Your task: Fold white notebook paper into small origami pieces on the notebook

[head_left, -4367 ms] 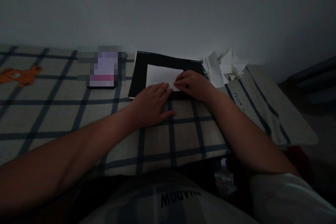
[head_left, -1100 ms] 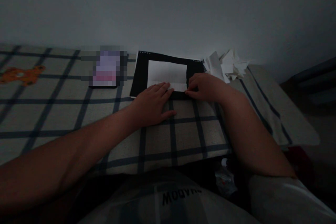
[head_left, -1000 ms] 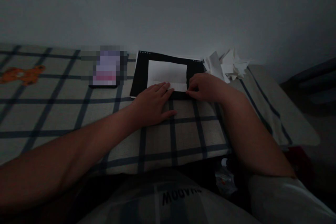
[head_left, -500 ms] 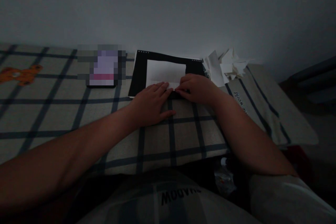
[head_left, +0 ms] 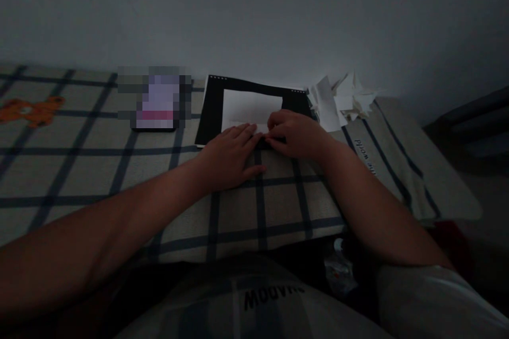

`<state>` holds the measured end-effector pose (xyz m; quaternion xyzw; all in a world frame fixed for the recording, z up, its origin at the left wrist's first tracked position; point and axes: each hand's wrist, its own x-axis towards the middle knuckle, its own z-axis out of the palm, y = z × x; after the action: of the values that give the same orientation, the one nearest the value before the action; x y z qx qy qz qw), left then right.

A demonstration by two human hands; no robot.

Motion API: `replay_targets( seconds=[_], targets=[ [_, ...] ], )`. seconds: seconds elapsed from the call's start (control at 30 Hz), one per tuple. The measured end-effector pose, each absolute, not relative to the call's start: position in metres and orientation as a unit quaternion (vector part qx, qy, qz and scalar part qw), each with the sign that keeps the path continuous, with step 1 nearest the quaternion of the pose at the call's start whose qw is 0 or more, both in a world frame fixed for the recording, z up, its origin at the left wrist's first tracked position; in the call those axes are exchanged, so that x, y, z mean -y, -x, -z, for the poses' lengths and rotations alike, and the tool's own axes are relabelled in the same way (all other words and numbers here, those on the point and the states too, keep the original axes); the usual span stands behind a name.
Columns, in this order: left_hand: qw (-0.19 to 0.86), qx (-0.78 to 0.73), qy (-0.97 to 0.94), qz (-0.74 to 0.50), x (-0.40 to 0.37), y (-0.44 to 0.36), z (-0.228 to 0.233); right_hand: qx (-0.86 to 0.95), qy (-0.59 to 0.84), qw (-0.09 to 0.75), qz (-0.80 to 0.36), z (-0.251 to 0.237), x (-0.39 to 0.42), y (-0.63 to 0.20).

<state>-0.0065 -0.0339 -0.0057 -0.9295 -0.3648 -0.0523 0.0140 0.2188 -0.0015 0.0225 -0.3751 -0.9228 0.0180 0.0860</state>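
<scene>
A white sheet of paper [head_left: 250, 107] lies on a black-covered pad [head_left: 209, 116] with punched holes along its far edge. A crease runs across the sheet near its front part. My left hand [head_left: 233, 156] rests flat over the sheet's near left part, fingers stretched out and thumb apart on the cloth. Beside it, my right hand [head_left: 296, 133] has curled fingers, with thumb and forefinger pinched at the paper's near edge, close to my left forefinger. The front edge of the sheet is mostly hidden under both hands.
Left of the pad lies a phone [head_left: 159, 100] with a lit, blurred screen. An orange bear-shaped thing [head_left: 34, 111] is at the far left. White paper pieces [head_left: 352, 98] are heaped at the right on the checked cloth [head_left: 159, 180]. A wall [head_left: 254, 16] rises behind.
My right hand's fingers have shifted very slightly at the paper's near edge. My left hand stays in place, and the sheet lies as before.
</scene>
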Motion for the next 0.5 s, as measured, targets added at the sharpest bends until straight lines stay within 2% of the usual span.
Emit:
replay_targets(
  seconds=[0.07,0.5],
  targets=[
    [0.009,0.364,0.930,0.054,0.0337,0.0067,0.0058,0.924,0.368,0.100,-0.024,-0.0215,0.0014,-0.2186],
    [0.001,0.362,0.931,0.038,0.0336,0.0080,0.0040,0.910,0.411,0.054,-0.008,-0.0273,0.0089,-0.2095]
  ],
)
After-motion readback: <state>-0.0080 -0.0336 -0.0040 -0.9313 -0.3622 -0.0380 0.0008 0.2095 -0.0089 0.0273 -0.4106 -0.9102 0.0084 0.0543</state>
